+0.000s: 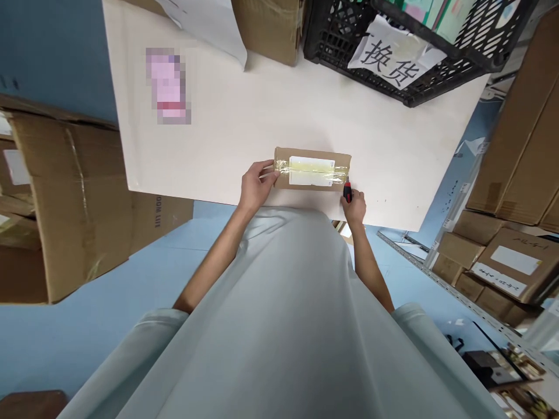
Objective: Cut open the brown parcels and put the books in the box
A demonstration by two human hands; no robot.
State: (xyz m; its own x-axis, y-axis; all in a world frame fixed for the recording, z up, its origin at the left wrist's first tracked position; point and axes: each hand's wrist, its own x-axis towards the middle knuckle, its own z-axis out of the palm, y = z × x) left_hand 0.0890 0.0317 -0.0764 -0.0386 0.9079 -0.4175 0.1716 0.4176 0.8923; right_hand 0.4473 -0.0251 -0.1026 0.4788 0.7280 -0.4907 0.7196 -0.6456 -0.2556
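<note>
The left hand (257,183) holds an oblong brown cardboard box (312,171) by its left end, fingers slightly parted; at the box's right end, the right hand (355,206), fingers curled, clasps a red-and-black tool (347,191), possibly a cutter.

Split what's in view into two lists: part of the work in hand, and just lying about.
Work in hand:
- taped box, touched by the left hand
- red-and-black tool, held in the right hand

Apparently lying about:
- black crate
- blurred pink item
- large carton at left
</note>
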